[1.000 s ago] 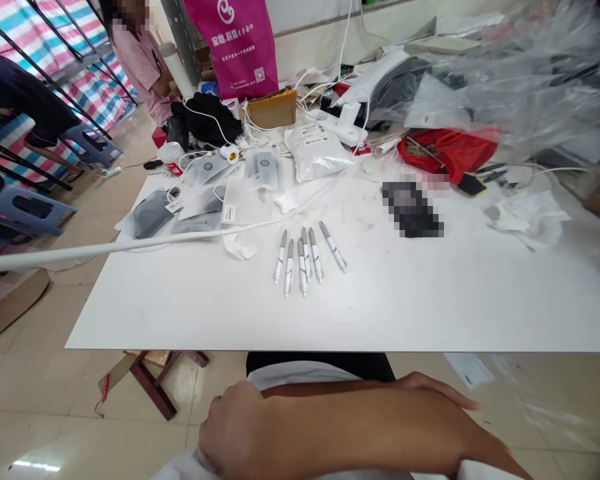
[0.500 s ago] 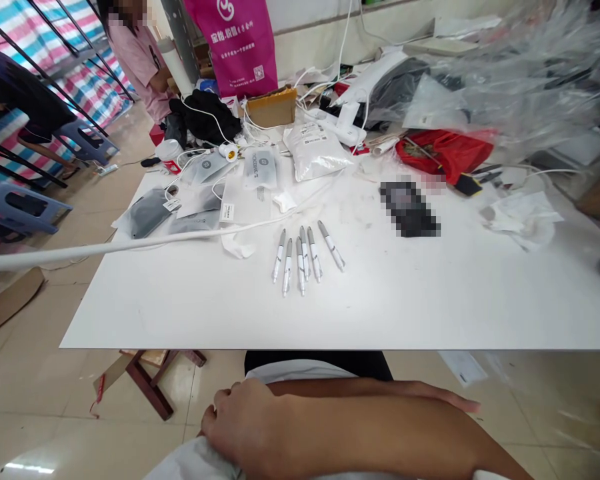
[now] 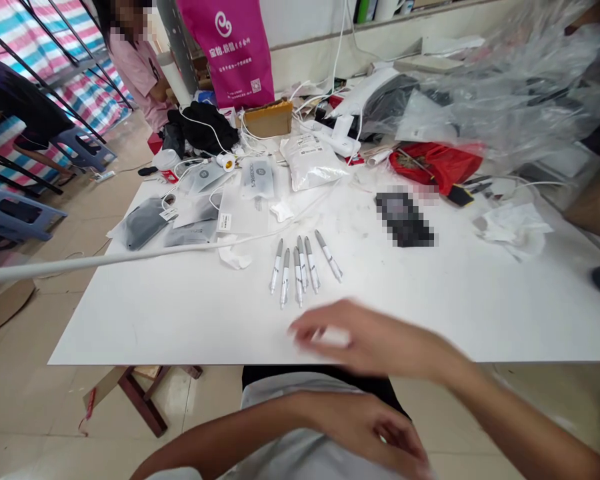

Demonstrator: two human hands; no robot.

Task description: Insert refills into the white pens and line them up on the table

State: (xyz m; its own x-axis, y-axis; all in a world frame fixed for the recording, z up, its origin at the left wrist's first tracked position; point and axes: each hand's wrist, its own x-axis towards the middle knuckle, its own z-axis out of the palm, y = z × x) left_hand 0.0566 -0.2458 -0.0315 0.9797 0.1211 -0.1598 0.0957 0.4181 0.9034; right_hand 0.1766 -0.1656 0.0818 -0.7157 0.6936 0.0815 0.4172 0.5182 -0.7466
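Note:
Several white pens with grey ends (image 3: 300, 272) lie side by side in a loose group on the white table (image 3: 180, 313). My right hand (image 3: 347, 337), a little smeared by motion, hovers over the table's front edge just below the pens. Its fingers are curved with a gap to the thumb, and nothing shows between them. My left hand (image 3: 375, 430) is low over my lap, below the table edge. Its fingers are loosely bent and apart, with nothing visible in them.
A white pole (image 3: 105, 263) crosses the table's left side. Behind are plastic-wrapped packages (image 3: 145, 223), a white bag (image 3: 313, 160), a red bag (image 3: 437, 163) and clear plastic (image 3: 520, 100). A blurred-out dark item (image 3: 405, 219) lies right of the pens. Two people are at the left.
My right hand has lifted from my lap, away from the left arm, and moved up to the table's front edge near the pens. My left hand now shows uncovered. The view has shifted slightly.

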